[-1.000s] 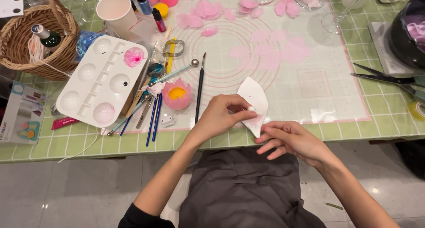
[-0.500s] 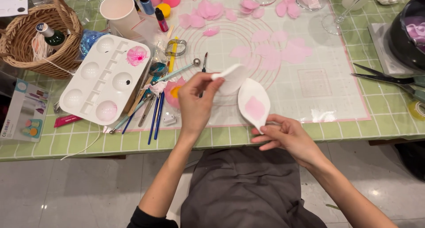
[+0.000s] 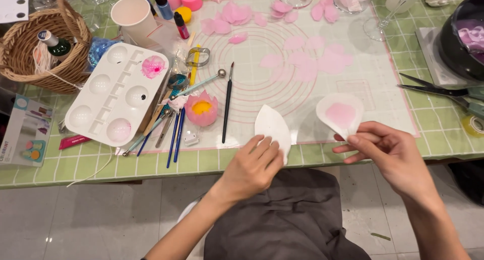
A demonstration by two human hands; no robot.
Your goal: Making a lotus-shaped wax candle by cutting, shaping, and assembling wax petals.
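Petals sit in both my hands. My left hand (image 3: 250, 167) pinches a plain white mould half (image 3: 273, 128) by its near edge, fingers closed on it, holding it just above the table edge (image 3: 151, 164). My right hand (image 3: 390, 151) grips the other mould half (image 3: 340, 114) at its pointed tip between thumb and fingers; a thin pink petal (image 3: 341, 112) lies stuck in its hollow. The two halves are apart, the mat (image 3: 302, 48) beyond them.

To do this well, I judge the pink sheet should be lifted from one edge slowly, with the half kept tilted so the petal does not fold on itself; a light grip at the tip leaves the hollow free. The left half is best set down flat, away from the finished petals (image 3: 302, 63) farther out past my hands.

Beyond my left hand stand a brush (image 3: 227, 101), a small pink flower with a yellow centre (image 3: 201, 108) and a white palette (image 3: 118, 91) with a pink dab. Far to the left of that hand, at the table's near edge, lies a flat rectangular box (image 3: 25, 139), pale with coloured pictures and a blue band; a slim pink wrapper (image 3: 74, 141) lies just beside it. Up in the far left corner a white sheet (image 3: 12, 3) with dark dots shows partly, behind a basket (image 3: 38, 48). To the right of my right hand lie scissors (image 3: 443, 91) and a tape roll (image 3: 473, 125).
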